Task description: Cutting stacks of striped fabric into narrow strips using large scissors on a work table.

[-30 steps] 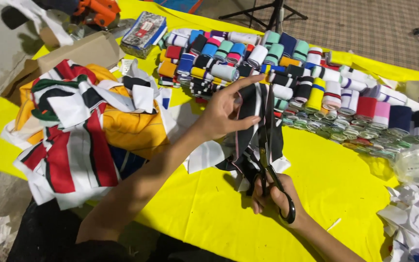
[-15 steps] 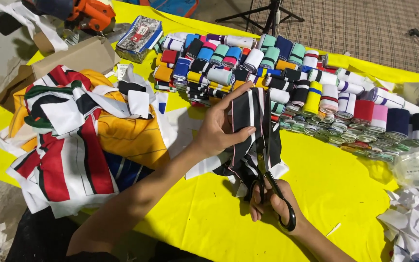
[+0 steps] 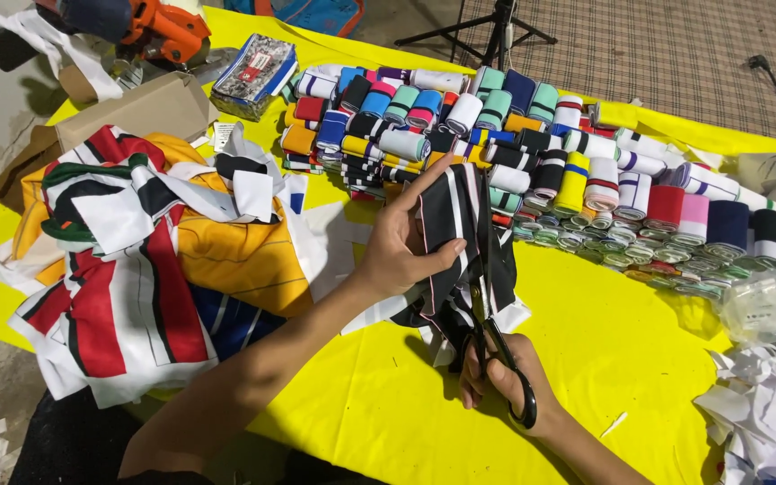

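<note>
The left hand grips a black fabric piece with white stripes, thumb on the front face and fingers curled behind its upper edge, lifting it off the yellow table cover; the right hand is closed through the loops of black-handled scissors, whose blades run up into the fabric just right of the left thumb; the cloth hangs folded between the two hands. Left of them lies a heap of striped red, white, black and orange fabric pieces; behind stand rows of rolled ribbed trims in many colours; white scraps pile at the right edge; an orange power tool sits far left.
</note>
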